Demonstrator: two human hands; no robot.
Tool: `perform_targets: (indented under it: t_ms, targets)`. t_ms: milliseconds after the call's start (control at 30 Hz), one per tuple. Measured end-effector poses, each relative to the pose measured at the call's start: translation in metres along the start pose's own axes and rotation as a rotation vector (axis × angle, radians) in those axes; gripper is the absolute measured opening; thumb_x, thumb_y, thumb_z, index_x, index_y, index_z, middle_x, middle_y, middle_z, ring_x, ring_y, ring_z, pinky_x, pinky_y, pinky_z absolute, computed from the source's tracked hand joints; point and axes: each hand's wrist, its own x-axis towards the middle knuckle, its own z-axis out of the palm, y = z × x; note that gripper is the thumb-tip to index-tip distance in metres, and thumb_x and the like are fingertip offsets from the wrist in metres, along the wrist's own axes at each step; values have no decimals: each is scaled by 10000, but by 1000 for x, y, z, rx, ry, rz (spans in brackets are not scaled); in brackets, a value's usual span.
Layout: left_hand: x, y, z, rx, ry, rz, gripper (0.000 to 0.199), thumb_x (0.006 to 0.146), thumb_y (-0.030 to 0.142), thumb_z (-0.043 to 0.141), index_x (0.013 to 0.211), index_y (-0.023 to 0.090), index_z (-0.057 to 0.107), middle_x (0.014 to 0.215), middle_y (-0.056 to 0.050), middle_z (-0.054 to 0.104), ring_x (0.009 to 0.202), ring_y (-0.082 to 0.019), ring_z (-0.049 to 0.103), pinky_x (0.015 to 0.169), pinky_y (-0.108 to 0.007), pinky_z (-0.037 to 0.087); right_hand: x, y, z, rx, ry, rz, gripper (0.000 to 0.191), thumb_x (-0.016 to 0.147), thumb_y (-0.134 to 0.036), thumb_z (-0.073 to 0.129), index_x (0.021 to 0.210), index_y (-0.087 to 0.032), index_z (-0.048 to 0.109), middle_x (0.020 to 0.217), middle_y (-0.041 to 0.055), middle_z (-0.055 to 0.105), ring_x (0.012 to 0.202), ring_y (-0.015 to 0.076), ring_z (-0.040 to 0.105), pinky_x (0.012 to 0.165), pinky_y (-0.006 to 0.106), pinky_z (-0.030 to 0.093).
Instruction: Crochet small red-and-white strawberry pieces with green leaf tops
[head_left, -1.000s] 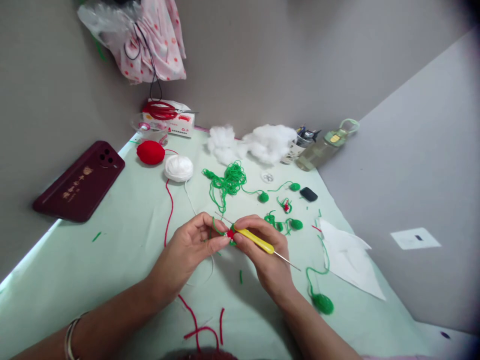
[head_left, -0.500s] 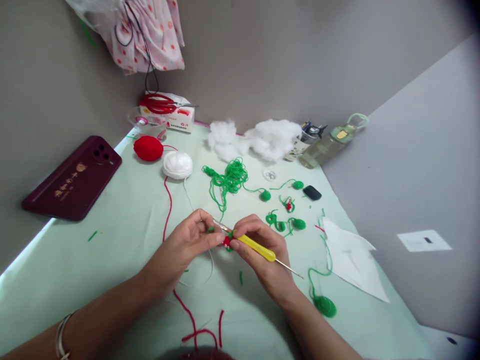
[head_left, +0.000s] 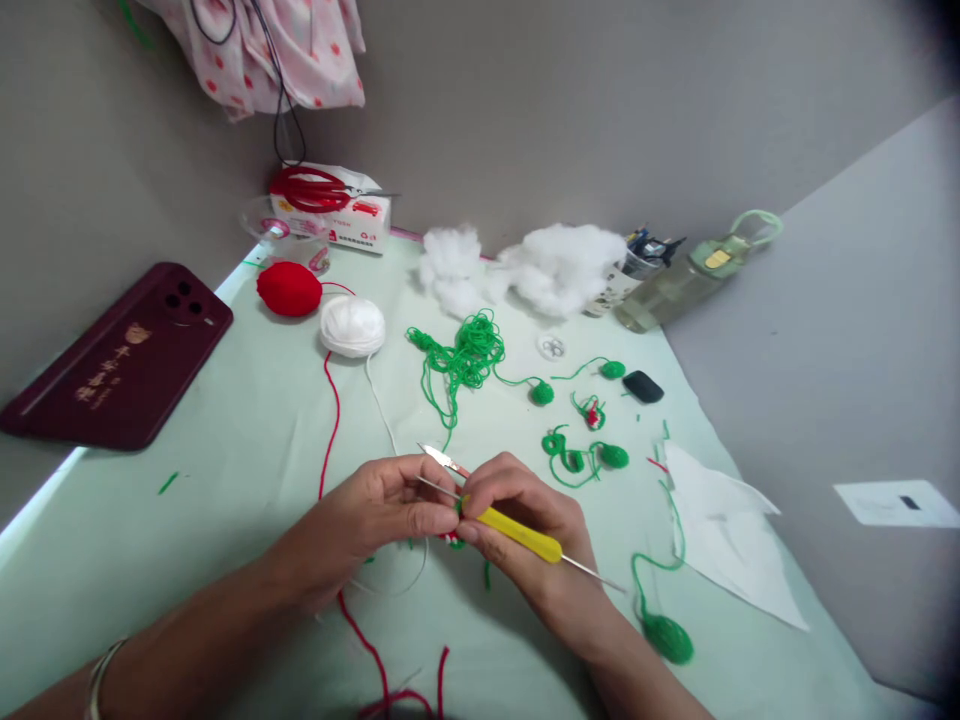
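1. Head view: right hand (head_left: 525, 530) grips the yellow crochet hook (head_left: 521, 533); left hand (head_left: 375, 520) pinches the small red-and-green piece (head_left: 454, 538) between them, just above the worktop (head_left: 225, 480).
2. Loops could slip off if the left pinch loosens.
3. Trailing red yarn (head_left: 330, 410) may snag.

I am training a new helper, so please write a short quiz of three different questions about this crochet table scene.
1. True or false: the right hand holds a yellow-handled crochet hook.
2. Which yarn ball lies nearer the phone: A) red yarn ball B) white yarn ball?
3. Fill in: the red scissors rest on a ____.

Key: 1 true; 2 A; 3 box.
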Motion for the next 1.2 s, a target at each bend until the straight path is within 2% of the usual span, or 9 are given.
perform_targets:
  t_ms: [233, 433, 600, 733, 833, 900, 1067, 1133, 1200]
  targets:
    - [-1, 6, -6, 71, 0, 62, 128, 927, 312, 741, 880, 209, 681, 1042, -8, 691, 1057, -190, 599, 944, -314, 413, 5, 12, -3, 344, 12, 128, 145, 808, -176, 865, 847, -265, 757, 839, -26, 665, 770, 112, 608, 708, 236, 473]
    - [-4, 2, 3, -78, 87, 25, 145, 918, 269, 738, 859, 209, 620, 841, 28, 622, 843, -138, 550, 827, -280, 401, 5, 14, 0, 331, 65, 130, 134, 807, -192, 872, 834, -266, 764, 831, -35, 659, 779, 108, 588, 727, 235, 454]
    - [-12, 2, 5, -310, -96, -24, 122, 906, 211, 695, 983, 210, 601, 897, 14, 600, 808, -127, 503, 786, -275, 385, 3, 11, 4, 433, 22, 113, 145, 779, -203, 891, 791, -261, 759, 806, -30, 667, 745, 117, 581, 684, 247, 440]
    - [-15, 8, 5, -256, -192, 29, 148, 872, 245, 719, 955, 204, 603, 907, 4, 591, 850, -141, 514, 812, -284, 383, 4, 7, 6, 500, 15, 96, 165, 749, -212, 912, 763, -255, 753, 783, -27, 664, 733, 120, 579, 667, 243, 441]
    - [-14, 9, 7, -119, -108, 57, 219, 859, 313, 748, 1001, 224, 608, 968, -6, 625, 903, -165, 554, 841, -308, 394, 5, 5, 8, 528, 49, 105, 178, 736, -214, 919, 748, -240, 743, 772, -29, 650, 703, 105, 566, 647, 223, 438]
    - [-12, 6, 9, 56, 44, 116, 183, 858, 280, 731, 993, 236, 616, 941, 1, 625, 897, -175, 567, 837, -322, 408, 6, 5, 10, 550, 54, 134, 185, 728, -211, 923, 739, -229, 739, 763, -28, 642, 685, 98, 565, 629, 211, 445]
    - [-9, -3, 13, 647, 409, 474, 171, 755, 116, 657, 866, 244, 676, 891, -3, 615, 929, -217, 570, 902, -372, 403, 8, 9, 14, 656, 29, 257, 190, 725, -217, 924, 738, -209, 734, 762, -23, 643, 650, 91, 597, 571, 191, 486]
    - [-9, -2, 13, 557, 363, 410, 99, 770, 145, 636, 799, 239, 653, 870, -4, 600, 907, -216, 559, 878, -367, 404, 8, 10, 15, 686, 37, 272, 200, 714, -207, 930, 731, -204, 731, 757, -24, 646, 648, 87, 607, 566, 179, 498]
    - [-10, 2, 12, 260, 218, 234, 41, 812, 203, 614, 785, 233, 617, 856, -1, 575, 881, -206, 544, 845, -353, 416, 8, 9, 15, 711, 43, 272, 198, 716, -198, 928, 731, -203, 731, 756, -26, 646, 644, 82, 608, 557, 169, 501]
